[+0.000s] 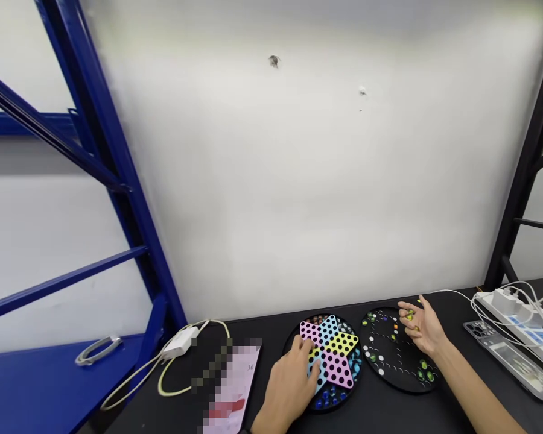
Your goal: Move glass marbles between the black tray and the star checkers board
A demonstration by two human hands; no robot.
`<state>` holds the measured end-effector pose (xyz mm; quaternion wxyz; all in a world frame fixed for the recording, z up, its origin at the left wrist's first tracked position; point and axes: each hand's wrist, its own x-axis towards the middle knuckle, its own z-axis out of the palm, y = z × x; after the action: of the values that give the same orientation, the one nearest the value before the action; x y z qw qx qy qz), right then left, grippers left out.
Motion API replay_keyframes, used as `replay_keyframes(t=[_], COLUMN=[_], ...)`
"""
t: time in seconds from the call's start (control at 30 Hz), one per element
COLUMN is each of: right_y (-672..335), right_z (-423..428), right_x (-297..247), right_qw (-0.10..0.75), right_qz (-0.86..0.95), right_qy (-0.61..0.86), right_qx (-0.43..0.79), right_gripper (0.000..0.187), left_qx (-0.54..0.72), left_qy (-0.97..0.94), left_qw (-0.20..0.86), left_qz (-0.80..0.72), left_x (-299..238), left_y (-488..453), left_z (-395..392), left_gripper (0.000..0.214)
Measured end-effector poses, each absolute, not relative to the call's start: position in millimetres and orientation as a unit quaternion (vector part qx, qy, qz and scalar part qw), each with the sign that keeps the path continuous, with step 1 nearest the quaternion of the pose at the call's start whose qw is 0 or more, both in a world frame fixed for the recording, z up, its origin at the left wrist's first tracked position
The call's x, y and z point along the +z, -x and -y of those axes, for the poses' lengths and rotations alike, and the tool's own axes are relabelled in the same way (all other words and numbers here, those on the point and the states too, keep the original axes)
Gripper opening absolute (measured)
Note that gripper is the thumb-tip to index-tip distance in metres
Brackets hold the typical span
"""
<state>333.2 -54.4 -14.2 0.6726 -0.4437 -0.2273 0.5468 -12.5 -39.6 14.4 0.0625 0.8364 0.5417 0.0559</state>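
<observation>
A round black tray with a pastel star-shaped board (332, 349) full of holes lies on the black table, with coloured marbles around the star. My left hand (292, 383) rests on its left side, fingers spread flat on the board. To the right lies a second round black board (391, 355) dotted with several marbles. Palm up over that board's far right edge, my right hand (423, 328) has its fingers loosely curled around a few yellow-green marbles (409, 314).
A white charger with a cable (181, 342) lies at the left, next to a pink-and-white paper (235, 386). A blue metal rack (117, 181) stands at the left. At the right are a white power strip (516, 307) with cables, a flat grey device (511, 358) and a black rack post (525, 169).
</observation>
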Motion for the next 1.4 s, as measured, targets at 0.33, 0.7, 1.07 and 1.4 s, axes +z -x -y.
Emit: replay_keyframes(t=[0.33, 0.7, 1.07, 1.4], right_y=[-311.3, -291.4, -295.3, -258.1], right_z=[63.5, 58.6, 54.3, 39.4], right_x=[-23.6, -30.6, -14.0, -31.5], right_qw=[0.26, 0.357, 0.589, 0.233], right_qz=[0.581, 0.569, 0.32, 0.637], right_qy=[0.765, 0.721, 0.509, 0.733], right_qx=[0.1, 0.173, 0.54, 0.054], right_gripper=[0.034, 0.033, 0.039, 0.023], left_qx=[0.056, 0.055, 0.057, 0.052], left_qy=[-0.839, -0.837, -0.835, -0.842], left_qw=[0.055, 0.065, 0.064, 0.048], left_qz=[-0.539, -0.54, -0.544, -0.534], left_x=[10.2, 11.4, 12.8, 6.6], left_y=[12.9, 13.3, 11.2, 13.7], left_z=[38.6, 38.9, 38.6, 37.1], left_gripper=[0.023, 0.023, 0.024, 0.025])
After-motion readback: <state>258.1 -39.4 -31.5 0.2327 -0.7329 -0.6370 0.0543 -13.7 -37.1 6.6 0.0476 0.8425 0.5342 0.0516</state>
